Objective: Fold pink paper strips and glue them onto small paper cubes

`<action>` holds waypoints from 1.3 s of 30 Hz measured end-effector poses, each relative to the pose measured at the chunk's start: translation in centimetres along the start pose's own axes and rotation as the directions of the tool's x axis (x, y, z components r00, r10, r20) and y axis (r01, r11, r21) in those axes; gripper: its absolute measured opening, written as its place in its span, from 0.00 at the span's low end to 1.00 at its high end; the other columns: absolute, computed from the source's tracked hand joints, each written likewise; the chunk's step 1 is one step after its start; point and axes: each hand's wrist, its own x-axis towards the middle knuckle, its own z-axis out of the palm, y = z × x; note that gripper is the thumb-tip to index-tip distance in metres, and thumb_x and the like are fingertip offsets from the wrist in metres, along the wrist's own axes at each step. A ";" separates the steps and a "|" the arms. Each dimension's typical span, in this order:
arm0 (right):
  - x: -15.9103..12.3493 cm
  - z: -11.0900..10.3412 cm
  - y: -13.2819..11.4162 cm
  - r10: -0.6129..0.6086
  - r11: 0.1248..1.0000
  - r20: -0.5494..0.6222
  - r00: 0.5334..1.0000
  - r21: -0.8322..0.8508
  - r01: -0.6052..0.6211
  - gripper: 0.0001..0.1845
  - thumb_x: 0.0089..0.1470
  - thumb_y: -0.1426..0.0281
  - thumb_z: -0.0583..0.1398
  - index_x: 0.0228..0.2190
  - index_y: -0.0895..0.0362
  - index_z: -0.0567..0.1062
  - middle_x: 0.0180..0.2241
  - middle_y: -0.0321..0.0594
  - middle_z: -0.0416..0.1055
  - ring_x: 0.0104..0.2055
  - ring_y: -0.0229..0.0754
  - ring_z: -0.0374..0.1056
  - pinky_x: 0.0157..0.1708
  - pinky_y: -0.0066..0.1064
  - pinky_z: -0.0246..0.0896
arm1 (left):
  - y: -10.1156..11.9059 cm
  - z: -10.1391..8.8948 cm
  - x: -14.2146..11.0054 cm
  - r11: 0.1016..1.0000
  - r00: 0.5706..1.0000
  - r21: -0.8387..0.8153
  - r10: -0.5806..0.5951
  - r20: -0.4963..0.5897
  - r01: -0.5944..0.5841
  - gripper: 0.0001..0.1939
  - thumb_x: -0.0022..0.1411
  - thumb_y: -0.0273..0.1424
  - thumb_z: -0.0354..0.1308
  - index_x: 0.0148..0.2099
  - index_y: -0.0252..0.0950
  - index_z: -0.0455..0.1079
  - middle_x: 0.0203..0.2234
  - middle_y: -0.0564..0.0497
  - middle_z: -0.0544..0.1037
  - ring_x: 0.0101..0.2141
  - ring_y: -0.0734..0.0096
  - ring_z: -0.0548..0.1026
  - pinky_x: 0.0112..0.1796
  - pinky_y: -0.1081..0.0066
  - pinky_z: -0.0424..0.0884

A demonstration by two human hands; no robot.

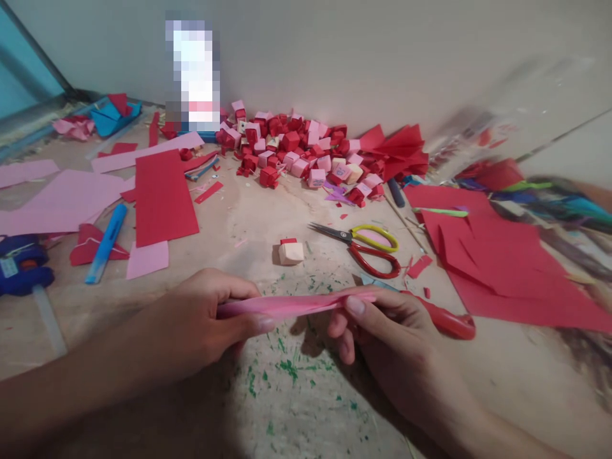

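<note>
Head view: the left hand (210, 319) pinches one end of the pink paper (296, 307) while the right hand (399, 328) nips the other — both grips closed on it. It's held roughly level above the worktop (253, 213), seen edge-on — perhaps folded, hard to say. Just beyond lie a small block (291, 254) and scissors (345, 236).

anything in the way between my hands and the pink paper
Nothing visible is. The left hand and right hand already pinch the pink paper, one toward each end. The scissors and small block lie on the table beyond it, not between.
</note>
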 end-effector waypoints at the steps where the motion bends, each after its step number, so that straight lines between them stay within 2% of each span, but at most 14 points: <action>1: 0.0 0.0 0.0 -0.006 1.000 -0.008 1.000 -0.011 0.006 0.15 0.59 0.62 0.69 0.25 0.57 0.84 0.16 0.38 0.72 0.21 0.36 0.69 0.27 0.28 0.66 | 0.0 0.0 0.0 1.000 1.000 -0.008 0.005 0.006 -0.005 0.21 0.63 0.48 0.58 0.25 0.39 0.70 0.18 0.56 0.71 0.19 0.75 0.65 0.21 0.75 0.54; 4: -0.1 0.1 0.0 -0.023 0.999 -0.033 0.999 -0.025 0.022 0.15 0.59 0.62 0.69 0.24 0.57 0.84 0.16 0.38 0.72 0.19 0.34 0.66 0.25 0.26 0.63 | 0.1 -0.1 0.1 0.997 0.999 -0.071 0.017 0.035 -0.015 0.20 0.62 0.47 0.58 0.24 0.39 0.70 0.17 0.56 0.71 0.19 0.75 0.65 0.21 0.75 0.55; 8: -0.1 0.2 0.0 -0.016 1.000 -0.065 0.998 -0.004 0.016 0.16 0.58 0.62 0.69 0.23 0.57 0.84 0.15 0.37 0.71 0.19 0.32 0.64 0.22 0.24 0.59 | 0.6 -0.3 0.1 0.995 0.999 -0.100 -0.023 0.042 0.027 0.21 0.62 0.47 0.59 0.24 0.39 0.69 0.16 0.56 0.68 0.18 0.75 0.64 0.21 0.74 0.55; 13: -0.4 0.6 0.3 0.027 0.997 -0.119 0.993 0.075 -0.018 0.15 0.57 0.60 0.70 0.24 0.57 0.84 0.16 0.38 0.71 0.21 0.34 0.66 0.26 0.26 0.64 | 0.8 -0.5 0.1 0.995 0.999 -0.090 -0.027 0.037 0.031 0.23 0.63 0.50 0.58 0.24 0.39 0.69 0.17 0.56 0.69 0.19 0.75 0.64 0.22 0.74 0.56; 19: -0.6 0.7 0.2 -0.003 0.993 -0.178 0.984 0.115 0.024 0.13 0.57 0.62 0.69 0.25 0.56 0.84 0.18 0.39 0.71 0.23 0.36 0.67 0.30 0.30 0.70 | -0.3 -0.3 0.7 0.991 0.998 -0.127 -0.024 0.064 0.032 0.23 0.65 0.51 0.57 0.29 0.39 0.73 0.19 0.55 0.75 0.19 0.75 0.67 0.22 0.74 0.56; 21: -0.6 0.8 0.0 -0.007 0.990 -0.182 0.983 0.136 0.032 0.12 0.57 0.62 0.70 0.26 0.56 0.84 0.18 0.38 0.71 0.23 0.36 0.68 0.29 0.29 0.70 | -0.5 -0.3 0.8 0.989 0.998 -0.145 -0.014 0.066 0.023 0.23 0.66 0.51 0.57 0.29 0.39 0.72 0.19 0.55 0.76 0.19 0.76 0.67 0.22 0.75 0.56; 23: -0.6 0.9 -0.1 -0.010 0.989 -0.154 0.988 0.146 0.032 0.12 0.56 0.62 0.71 0.27 0.56 0.85 0.20 0.39 0.73 0.23 0.35 0.68 0.25 0.25 0.68 | -0.6 -0.2 0.7 0.986 0.999 -0.169 0.003 0.053 0.006 0.22 0.66 0.49 0.58 0.27 0.38 0.71 0.19 0.56 0.75 0.20 0.76 0.67 0.22 0.75 0.57; 25: -0.6 1.1 0.0 -0.002 0.991 -0.064 0.998 0.137 0.011 0.10 0.55 0.62 0.72 0.29 0.57 0.86 0.22 0.40 0.76 0.22 0.33 0.68 0.23 0.22 0.65 | -0.4 0.0 0.7 0.981 0.999 -0.193 0.014 0.044 -0.005 0.21 0.66 0.47 0.58 0.26 0.38 0.71 0.19 0.56 0.75 0.20 0.77 0.68 0.23 0.76 0.59; 28: -0.9 1.4 0.7 0.030 0.992 0.086 0.996 0.123 -0.040 0.07 0.56 0.65 0.71 0.32 0.57 0.86 0.23 0.40 0.77 0.23 0.32 0.69 0.23 0.20 0.65 | 0.2 0.2 0.4 0.976 0.997 -0.216 0.035 0.062 -0.021 0.21 0.66 0.47 0.58 0.27 0.38 0.72 0.19 0.55 0.75 0.20 0.76 0.68 0.23 0.76 0.60; 30: -1.1 1.6 1.2 0.056 0.991 0.133 0.990 0.111 -0.071 0.06 0.57 0.66 0.71 0.32 0.57 0.87 0.24 0.40 0.78 0.23 0.31 0.70 0.24 0.19 0.64 | 0.6 0.4 0.2 0.975 0.994 -0.216 0.069 0.088 -0.049 0.19 0.66 0.44 0.58 0.27 0.38 0.73 0.19 0.55 0.75 0.21 0.75 0.70 0.23 0.76 0.60; 34: -1.2 1.5 1.4 0.085 0.992 0.126 0.988 0.077 -0.095 0.09 0.60 0.66 0.69 0.32 0.58 0.87 0.23 0.41 0.79 0.23 0.30 0.71 0.24 0.17 0.65 | 0.9 0.7 0.0 0.973 0.991 -0.217 0.095 0.096 -0.073 0.15 0.65 0.40 0.58 0.30 0.38 0.76 0.21 0.55 0.76 0.23 0.75 0.71 0.24 0.77 0.62; 37: -1.0 1.4 1.1 0.083 0.992 0.115 0.990 0.080 -0.093 0.09 0.61 0.66 0.69 0.33 0.57 0.88 0.23 0.41 0.79 0.24 0.30 0.72 0.26 0.17 0.66 | 0.6 0.9 0.0 0.964 0.992 -0.261 0.084 0.093 -0.057 0.12 0.64 0.42 0.62 0.35 0.40 0.78 0.21 0.56 0.76 0.24 0.75 0.73 0.24 0.78 0.63; 39: -0.9 1.3 1.0 0.081 0.992 0.116 0.990 0.083 -0.091 0.08 0.60 0.66 0.69 0.34 0.57 0.88 0.24 0.41 0.80 0.24 0.31 0.73 0.26 0.17 0.67 | 0.4 0.9 0.1 0.956 0.990 -0.290 0.077 0.115 -0.040 0.14 0.64 0.44 0.62 0.38 0.40 0.80 0.22 0.55 0.77 0.24 0.74 0.73 0.24 0.78 0.64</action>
